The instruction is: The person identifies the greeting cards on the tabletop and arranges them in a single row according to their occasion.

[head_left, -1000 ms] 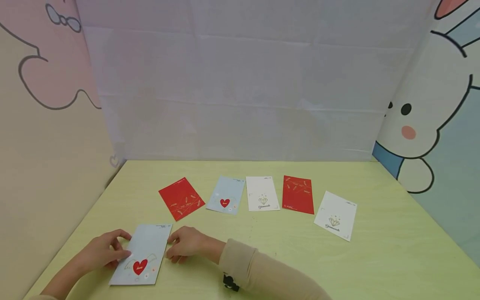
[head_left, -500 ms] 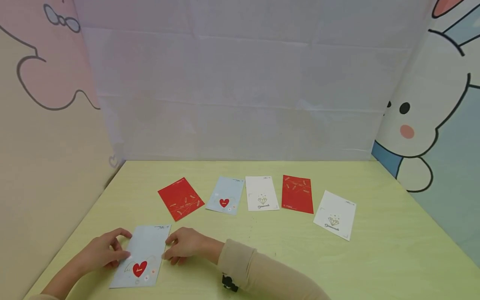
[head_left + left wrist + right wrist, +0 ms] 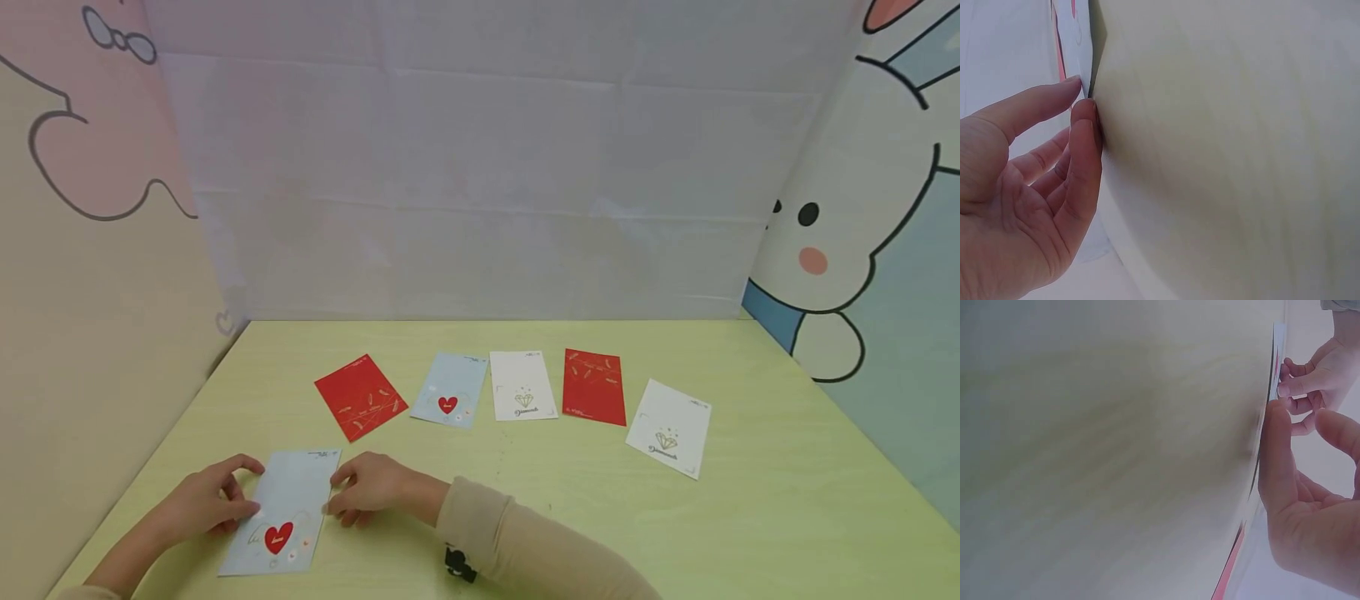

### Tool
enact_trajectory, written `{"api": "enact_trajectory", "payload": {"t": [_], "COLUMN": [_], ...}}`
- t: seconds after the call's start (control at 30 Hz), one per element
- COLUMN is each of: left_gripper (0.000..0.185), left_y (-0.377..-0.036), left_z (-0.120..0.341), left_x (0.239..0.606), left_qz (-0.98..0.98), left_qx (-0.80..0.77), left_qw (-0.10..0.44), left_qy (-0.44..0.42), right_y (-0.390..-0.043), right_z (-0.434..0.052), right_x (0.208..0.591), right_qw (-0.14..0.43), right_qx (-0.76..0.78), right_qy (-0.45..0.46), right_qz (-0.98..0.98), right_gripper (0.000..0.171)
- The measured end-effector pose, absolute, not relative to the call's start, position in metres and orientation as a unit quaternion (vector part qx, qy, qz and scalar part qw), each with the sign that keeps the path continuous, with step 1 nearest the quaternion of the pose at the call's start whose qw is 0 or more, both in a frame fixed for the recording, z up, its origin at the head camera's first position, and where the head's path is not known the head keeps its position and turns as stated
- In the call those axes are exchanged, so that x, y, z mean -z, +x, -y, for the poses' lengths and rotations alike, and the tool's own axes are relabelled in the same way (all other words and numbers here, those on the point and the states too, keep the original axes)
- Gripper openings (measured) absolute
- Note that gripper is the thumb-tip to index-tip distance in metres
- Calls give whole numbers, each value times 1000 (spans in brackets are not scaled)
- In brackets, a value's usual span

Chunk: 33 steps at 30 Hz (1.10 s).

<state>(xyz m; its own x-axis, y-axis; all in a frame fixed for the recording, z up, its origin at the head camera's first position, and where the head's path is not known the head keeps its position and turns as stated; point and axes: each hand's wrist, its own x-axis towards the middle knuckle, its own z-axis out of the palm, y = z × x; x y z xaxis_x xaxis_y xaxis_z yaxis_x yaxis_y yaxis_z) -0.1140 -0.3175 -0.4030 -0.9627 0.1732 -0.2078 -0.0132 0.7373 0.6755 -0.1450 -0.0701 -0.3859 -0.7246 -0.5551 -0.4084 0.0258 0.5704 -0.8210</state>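
A light blue greeting card (image 3: 288, 492) with a red heart lies at the near left, between the two hands. My left hand (image 3: 197, 500) holds its left edge. In the left wrist view, the thumb (image 3: 1063, 94) and a bent finger meet at the edge of the card (image 3: 1085, 56). My right hand (image 3: 378, 486) is at the right edge, bent fingers turned toward the card and thumb tip overlapping it. The right wrist view shows one fingertip (image 3: 1277, 409) against the thin card (image 3: 1275, 356) and another digit apart from it.
Farther back lie a red card (image 3: 362, 398), another light blue heart card (image 3: 450, 383), a white diamond card (image 3: 523, 379), a second red card (image 3: 594, 392) and a second white card (image 3: 670, 429). A white cloth (image 3: 487, 183) hangs behind the pale green table (image 3: 555, 533).
The heart card has come down slightly toward me and looks flatter than a second ago. My right hand has shifted a little left, its thumb now overlapping the edge. The left hand is nearly still.
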Motion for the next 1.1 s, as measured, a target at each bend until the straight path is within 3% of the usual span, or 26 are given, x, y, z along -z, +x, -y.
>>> {"api": "enact_trajectory", "payload": {"t": [0.2, 0.63, 1.1], "left_gripper": [45, 36, 31], "left_y": [-115, -126, -156], "left_z": [315, 290, 231], "left_x": [402, 385, 377], "left_qz": [-926, -937, -898], "left_qx": [-356, -341, -428], "left_qw": [117, -13, 20], "left_qy": [37, 77, 103], "right_y": [-154, -178, -209], "right_z": [62, 19, -34], "right_x": [387, 388, 386], "right_qw": [317, 276, 227], "right_qx": [475, 544, 589], "right_qy": [-172, -157, -108], "right_qz": [-803, -777, -768], "right_gripper": [24, 26, 27]}}
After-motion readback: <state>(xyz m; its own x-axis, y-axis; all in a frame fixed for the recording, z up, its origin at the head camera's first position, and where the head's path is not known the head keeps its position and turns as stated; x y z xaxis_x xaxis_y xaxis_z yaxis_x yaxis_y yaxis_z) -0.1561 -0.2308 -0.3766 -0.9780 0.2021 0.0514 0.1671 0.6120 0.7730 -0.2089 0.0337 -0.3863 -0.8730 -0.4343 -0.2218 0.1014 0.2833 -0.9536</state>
